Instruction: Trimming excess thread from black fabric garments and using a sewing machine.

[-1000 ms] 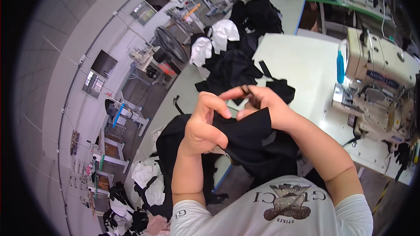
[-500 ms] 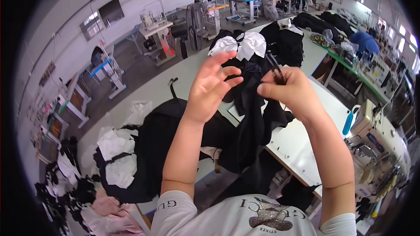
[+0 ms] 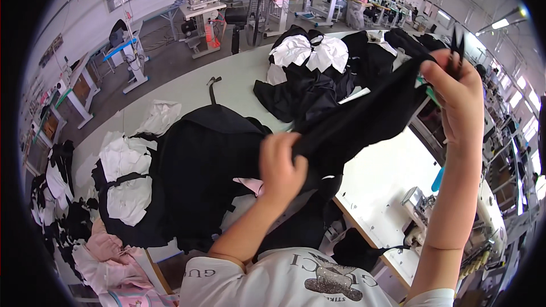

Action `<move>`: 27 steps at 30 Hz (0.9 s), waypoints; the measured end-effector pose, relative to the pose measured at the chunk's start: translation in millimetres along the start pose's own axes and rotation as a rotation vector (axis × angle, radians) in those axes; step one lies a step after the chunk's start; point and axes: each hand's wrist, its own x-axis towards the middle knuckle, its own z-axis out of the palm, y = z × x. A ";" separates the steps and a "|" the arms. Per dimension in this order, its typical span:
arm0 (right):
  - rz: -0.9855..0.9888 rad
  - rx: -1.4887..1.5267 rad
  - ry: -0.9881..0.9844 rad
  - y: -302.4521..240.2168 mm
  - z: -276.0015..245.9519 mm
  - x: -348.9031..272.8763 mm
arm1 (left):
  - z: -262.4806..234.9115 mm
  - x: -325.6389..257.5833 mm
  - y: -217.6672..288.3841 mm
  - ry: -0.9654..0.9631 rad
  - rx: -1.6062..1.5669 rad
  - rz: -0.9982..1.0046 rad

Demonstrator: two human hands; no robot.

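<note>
While both arms are raised, the head view lists as follows.
Left hand: left hand (image 3: 281,162), fist closed on the lower end of a black fabric garment piece (image 3: 364,116).
Right hand: right hand (image 3: 458,94), lifted high, fingers pinching the garment's upper end together with small black thread snips (image 3: 456,51).
Garment position: stretched taut between the hands, above the white worktable (image 3: 392,176).
Nearby: heap of black-and-white garments (image 3: 310,68) beyond; grey sewing machine (image 3: 483,216) at right.
Risk: the snip points sit against the taut cloth, so a slip could likely nick it; a loosened pinch could drop that end.
</note>
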 end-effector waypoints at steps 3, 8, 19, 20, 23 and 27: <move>-0.052 -0.033 0.057 16.4 -17.6 -9.9 | -50.4 31.3 -27.4 0.212 0.298 0.014; -0.168 -0.101 0.044 31.9 -5.3 -50.4 | -132.6 67.2 -24.6 0.407 0.688 -0.388; -0.106 -0.040 -0.084 105.2 21.8 -155.4 | -154.0 -67.9 -34.5 0.560 -1.324 -0.792; -0.071 -0.042 -0.085 118.2 28.0 -158.4 | -156.8 -71.3 -35.2 0.598 -1.234 -0.599; -0.008 -0.060 -0.127 154.8 45.7 -160.1 | -174.0 -33.2 -41.0 0.512 -1.028 -0.402; 0.069 -0.071 -0.199 187.7 70.3 -157.4 | -171.4 14.6 -93.7 0.227 -0.335 -0.467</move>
